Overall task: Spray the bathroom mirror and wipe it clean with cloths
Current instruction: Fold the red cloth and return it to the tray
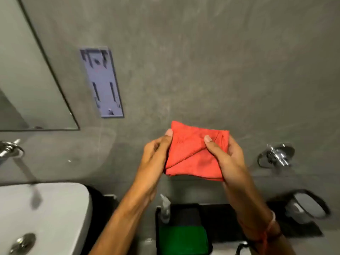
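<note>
I hold a folded red cloth (195,153) up in front of the grey wall with both hands. My left hand (156,155) pinches its left edge, and my right hand (226,155) grips its right side with the thumb across the front. The mirror (27,80) hangs at the upper left, well away from the cloth. Below my hands a clear spray bottle (164,208) stands in a black caddy (184,207), next to a green cloth (182,240).
A white basin (55,208) with a wall tap (11,150) above it sits at lower left. A grey bracket plate (101,81) is fixed to the wall. A second wall tap (277,155) and a dark dish (307,205) are on the right.
</note>
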Motion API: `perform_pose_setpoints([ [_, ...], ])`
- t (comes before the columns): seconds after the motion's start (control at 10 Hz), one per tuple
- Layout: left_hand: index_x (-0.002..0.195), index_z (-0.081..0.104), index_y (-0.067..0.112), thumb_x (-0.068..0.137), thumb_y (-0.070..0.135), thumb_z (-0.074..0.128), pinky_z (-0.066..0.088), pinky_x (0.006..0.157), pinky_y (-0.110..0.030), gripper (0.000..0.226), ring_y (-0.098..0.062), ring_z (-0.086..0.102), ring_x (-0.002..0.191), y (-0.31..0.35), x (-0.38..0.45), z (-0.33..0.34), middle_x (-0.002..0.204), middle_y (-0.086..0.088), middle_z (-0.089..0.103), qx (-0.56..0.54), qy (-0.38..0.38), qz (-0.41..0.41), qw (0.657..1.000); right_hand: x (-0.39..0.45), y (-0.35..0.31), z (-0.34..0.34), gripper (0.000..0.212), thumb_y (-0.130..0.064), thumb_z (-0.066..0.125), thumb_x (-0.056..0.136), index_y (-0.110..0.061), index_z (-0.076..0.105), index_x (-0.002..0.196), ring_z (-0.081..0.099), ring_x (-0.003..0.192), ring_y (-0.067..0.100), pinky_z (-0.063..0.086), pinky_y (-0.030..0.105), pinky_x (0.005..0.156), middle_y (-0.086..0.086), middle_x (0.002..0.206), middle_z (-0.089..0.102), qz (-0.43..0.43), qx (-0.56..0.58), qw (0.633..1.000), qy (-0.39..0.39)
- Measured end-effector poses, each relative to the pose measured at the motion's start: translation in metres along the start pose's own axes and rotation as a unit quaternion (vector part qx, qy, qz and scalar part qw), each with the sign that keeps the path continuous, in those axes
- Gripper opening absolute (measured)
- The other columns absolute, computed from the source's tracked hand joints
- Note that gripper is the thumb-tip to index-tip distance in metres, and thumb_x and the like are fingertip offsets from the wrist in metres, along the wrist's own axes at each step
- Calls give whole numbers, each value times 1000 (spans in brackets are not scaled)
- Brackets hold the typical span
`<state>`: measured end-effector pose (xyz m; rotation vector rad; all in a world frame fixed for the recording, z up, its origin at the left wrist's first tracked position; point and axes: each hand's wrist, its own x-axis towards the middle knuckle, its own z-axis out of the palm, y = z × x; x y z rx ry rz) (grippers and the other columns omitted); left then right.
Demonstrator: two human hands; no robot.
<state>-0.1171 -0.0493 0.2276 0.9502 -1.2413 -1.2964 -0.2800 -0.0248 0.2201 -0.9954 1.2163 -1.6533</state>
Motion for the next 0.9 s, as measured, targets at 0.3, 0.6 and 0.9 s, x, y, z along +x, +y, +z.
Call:
perform_pose_setpoints([
  [0.3,107,60,15,56,0,93,60,69,-24,63,-7,74,79,-220,-40,19,92,2,77,65,7,-222,973,-19,175,-86,51,17,68,87,3,63,135,73,115,42,62,49,95,29,132,73,338,-45,940,-4],
  [0.6,135,51,15,86,-1,65,49,73,-5,53,-32,66,108,-341,-30,35,122,-12,58,294,12,-274,916,9,320,-130,44,16,68,89,19,61,132,66,113,48,49,67,111,45,134,64,457,-106,883,31],
  [0.9,159,21,18,99,-1,45,0,113,-10,68,-21,5,158,-354,-22,29,171,-7,-4,392,-148,-236,877,21,342,-119,47,-11,67,92,-5,61,138,58,132,39,50,42,110,21,139,62,306,-496,808,-79],
])
